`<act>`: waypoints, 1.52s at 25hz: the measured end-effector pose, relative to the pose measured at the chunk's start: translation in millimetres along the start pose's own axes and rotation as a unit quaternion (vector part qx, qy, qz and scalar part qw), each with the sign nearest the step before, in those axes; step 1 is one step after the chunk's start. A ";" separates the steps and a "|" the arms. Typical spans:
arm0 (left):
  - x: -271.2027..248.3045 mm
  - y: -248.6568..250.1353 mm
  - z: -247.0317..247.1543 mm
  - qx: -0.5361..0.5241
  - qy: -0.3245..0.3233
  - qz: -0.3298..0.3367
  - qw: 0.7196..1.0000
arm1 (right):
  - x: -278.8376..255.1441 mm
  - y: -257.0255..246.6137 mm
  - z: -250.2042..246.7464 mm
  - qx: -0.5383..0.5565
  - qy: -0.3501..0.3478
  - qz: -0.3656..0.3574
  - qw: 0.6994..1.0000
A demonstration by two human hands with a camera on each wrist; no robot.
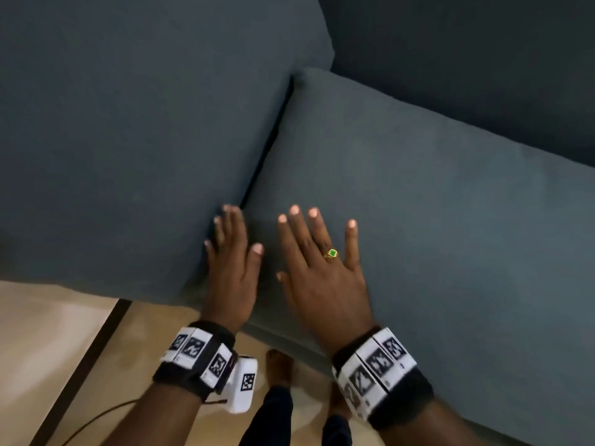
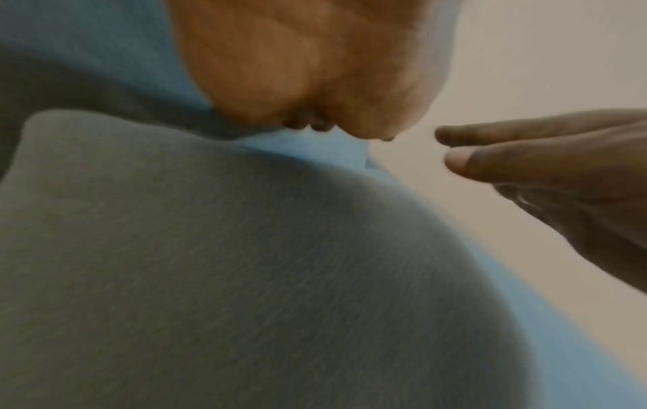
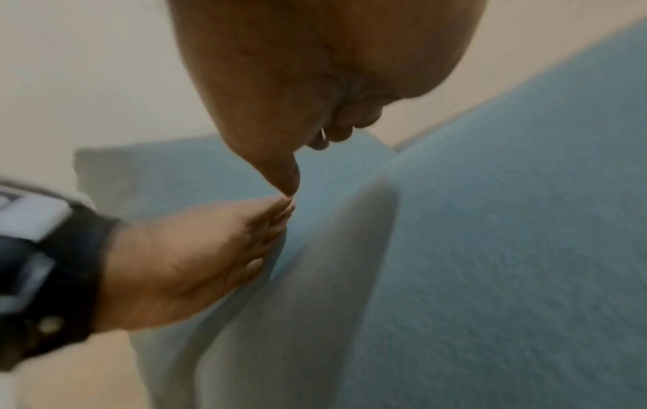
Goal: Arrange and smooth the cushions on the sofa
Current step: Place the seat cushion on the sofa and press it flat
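Note:
Two dark blue-grey seat cushions lie side by side on the sofa: the left cushion (image 1: 128, 156) and the right cushion (image 1: 434, 226). My left hand (image 1: 233, 243) lies flat with straight fingers at the seam between them, near the front corner. My right hand (image 1: 317, 246), wearing a green-stone ring, presses flat on the right cushion with fingers spread. The left wrist view shows my left palm (image 2: 297, 69) over a cushion (image 2: 210, 263), with the right hand (image 2: 525, 166) beside it. In the right wrist view the left hand (image 3: 196, 257) touches the edge of a cushion (image 3: 507, 263).
A back cushion (image 1: 483, 59) stands behind the right seat cushion. Below the sofa's front edge is a beige floor (image 1: 38, 333) with a dark strip (image 1: 83, 365) and a thin cable (image 1: 96, 420). My bare foot (image 1: 280, 365) and dark trouser legs are close to the sofa.

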State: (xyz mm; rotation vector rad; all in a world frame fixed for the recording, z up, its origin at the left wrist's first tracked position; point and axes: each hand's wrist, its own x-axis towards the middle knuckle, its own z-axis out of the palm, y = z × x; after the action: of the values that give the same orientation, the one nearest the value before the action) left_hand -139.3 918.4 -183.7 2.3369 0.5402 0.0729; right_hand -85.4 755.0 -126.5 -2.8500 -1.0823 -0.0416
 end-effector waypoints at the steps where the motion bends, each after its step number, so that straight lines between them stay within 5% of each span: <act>1: -5.0 0.1 -2.9 -0.025 0.050 0.004 0.998 | -8.0 2.6 -1.0 0.012 0.012 -0.009 1.000; 5: -37.6 12.4 24.6 0.056 0.007 0.033 0.998 | -36.3 18.1 4.8 -0.027 -0.015 0.032 0.999; 9: -40.7 33.6 20.2 0.014 0.081 0.082 0.993 | -72.0 30.5 -3.3 0.013 0.030 0.083 0.996; 12: -56.8 67.8 45.1 0.112 -0.015 0.165 0.980 | -109.2 57.7 3.8 -0.006 0.009 0.149 0.989; 14: -65.9 100.9 55.6 0.076 0.000 0.203 0.976 | -134.6 75.9 -1.8 0.007 0.070 0.153 0.986; 16: -70.4 128.7 67.5 0.089 0.006 0.290 0.953 | -157.9 95.5 -10.9 -0.012 0.110 0.176 0.978; 19: -90.7 167.0 107.1 0.234 -0.060 0.304 0.922 | -191.9 129.0 -9.8 -0.016 0.017 0.221 0.975; 24: -118.8 234.3 145.5 0.192 -0.063 0.412 0.888 | -228.9 172.2 -18.4 0.005 0.071 0.276 0.959; 26: -124.4 245.7 173.8 0.273 -0.081 0.385 0.878 | -247.5 190.4 -15.0 0.017 0.007 0.304 0.953; 28: -127.7 260.6 189.0 0.295 -0.079 0.343 0.889 | -263.6 207.5 -17.8 0.054 0.022 0.300 0.952; 31: -138.3 293.3 209.0 0.258 -0.061 0.408 0.874 | -291.3 241.6 -28.0 0.054 0.085 0.381 0.919; 34: -148.4 304.2 234.9 0.308 -0.135 0.400 0.852 | -324.0 263.5 -17.3 0.084 0.001 0.393 0.916; 38: -175.6 340.5 268.3 0.282 -0.137 0.445 0.839 | -356.9 306.8 -19.7 0.095 0.094 0.445 0.885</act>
State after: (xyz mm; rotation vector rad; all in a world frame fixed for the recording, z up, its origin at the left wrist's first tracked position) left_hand -121.9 453.5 -135.3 2.9001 -0.8121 0.0046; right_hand -148.7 288.9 -151.3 -2.7828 0.2987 -0.1305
